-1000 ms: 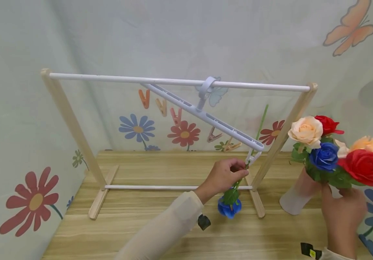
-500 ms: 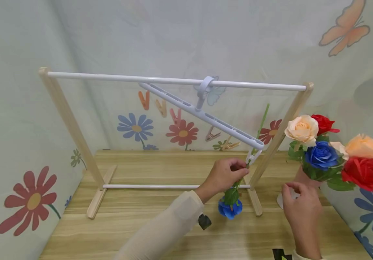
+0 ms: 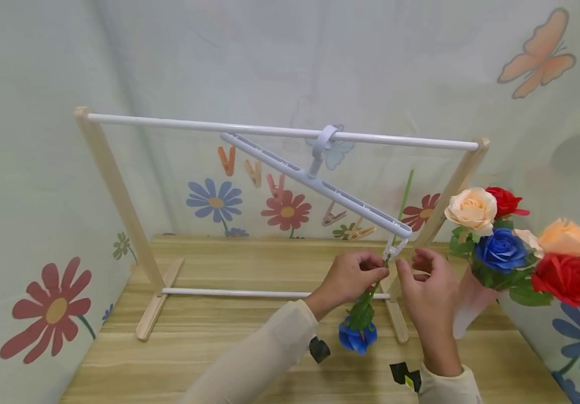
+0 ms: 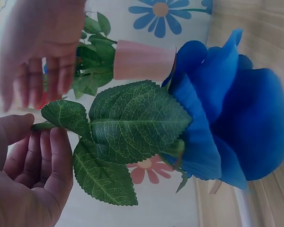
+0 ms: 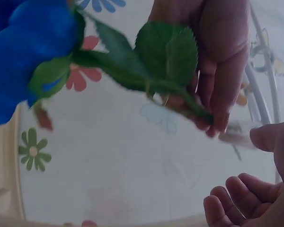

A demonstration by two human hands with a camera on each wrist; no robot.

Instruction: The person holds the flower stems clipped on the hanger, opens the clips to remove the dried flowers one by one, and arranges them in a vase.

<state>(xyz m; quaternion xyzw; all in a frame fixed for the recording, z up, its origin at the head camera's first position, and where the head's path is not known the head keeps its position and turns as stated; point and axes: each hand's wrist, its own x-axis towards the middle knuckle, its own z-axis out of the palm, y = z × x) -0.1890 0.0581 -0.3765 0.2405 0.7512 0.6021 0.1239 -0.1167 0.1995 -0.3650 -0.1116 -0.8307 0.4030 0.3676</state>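
A blue artificial rose (image 3: 357, 336) hangs head down below the right end of a pale plastic hanger (image 3: 357, 209). My left hand (image 3: 351, 276) pinches its green stem between thumb and fingers, just under a white clothespin (image 3: 395, 247). Above the clothespin the stem's end rises past the hanger. In the left wrist view the rose's green leaves (image 4: 139, 120) spread beyond the fingertips. My right hand (image 3: 430, 294), fingers loosely bent, is close to the clothespin on its right side and holds nothing. In the right wrist view its thumb (image 5: 267, 137) appears beside the clothespin; whether they touch, I cannot tell.
A wooden rack with a white top rod (image 3: 193, 125) carries the hanger. Several clothespins, including an orange one (image 3: 226, 161), hang along it. At right, a pinkish-white vase (image 3: 471, 300) holds several roses, including a red rose (image 3: 567, 279), on the wood-grain table (image 3: 209, 359).
My right hand has left the roses in the vase and moved left to beside the clothespin. The left hand keeps its pinch on the blue rose's stem. The view has shifted slightly.
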